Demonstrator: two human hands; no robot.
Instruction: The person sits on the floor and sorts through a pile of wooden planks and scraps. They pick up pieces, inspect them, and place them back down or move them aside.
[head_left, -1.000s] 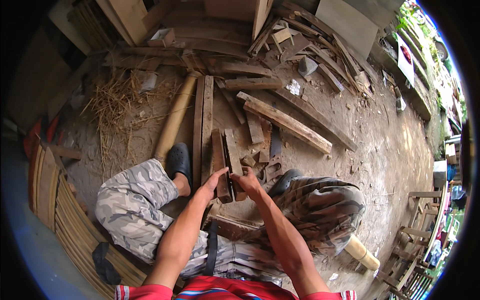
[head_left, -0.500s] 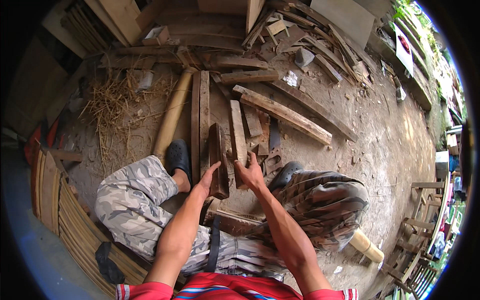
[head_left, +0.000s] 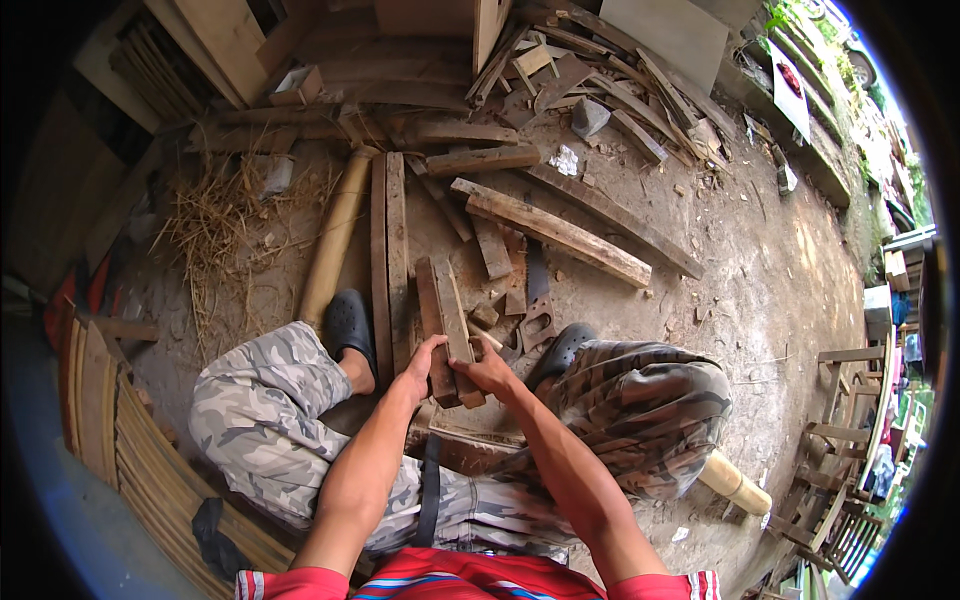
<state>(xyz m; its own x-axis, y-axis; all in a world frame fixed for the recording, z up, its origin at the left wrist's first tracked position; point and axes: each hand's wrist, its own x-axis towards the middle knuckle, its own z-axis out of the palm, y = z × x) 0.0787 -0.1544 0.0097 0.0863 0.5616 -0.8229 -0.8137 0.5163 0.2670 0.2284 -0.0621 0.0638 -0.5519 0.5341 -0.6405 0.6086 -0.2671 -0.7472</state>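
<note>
Two short wooden blocks stand side by side between my knees, their long sides against each other. The darker block (head_left: 430, 305) is on the left, with my left hand (head_left: 420, 370) closed on its near end. My right hand (head_left: 487, 370) grips the paler block (head_left: 453, 300) near its lower end, fingers over its right side. The near ends lie roughly level, just above a wooden piece (head_left: 470, 450) at my lap. A handsaw (head_left: 538, 310) with a brown handle rests on the ground to the right of the blocks.
Long timbers (head_left: 388, 230) lie left of the blocks beside a bamboo pole (head_left: 338, 235). A thick beam (head_left: 560, 235) slants across the dirt ahead. Scrap wood (head_left: 610, 90) is heaped at the back, straw (head_left: 240, 215) at left. Bamboo slats (head_left: 150, 430) form a seat at lower left.
The two blocks were apart and now lie together, the right one brought left and nearer to me. Both hands have come closer to each other.
</note>
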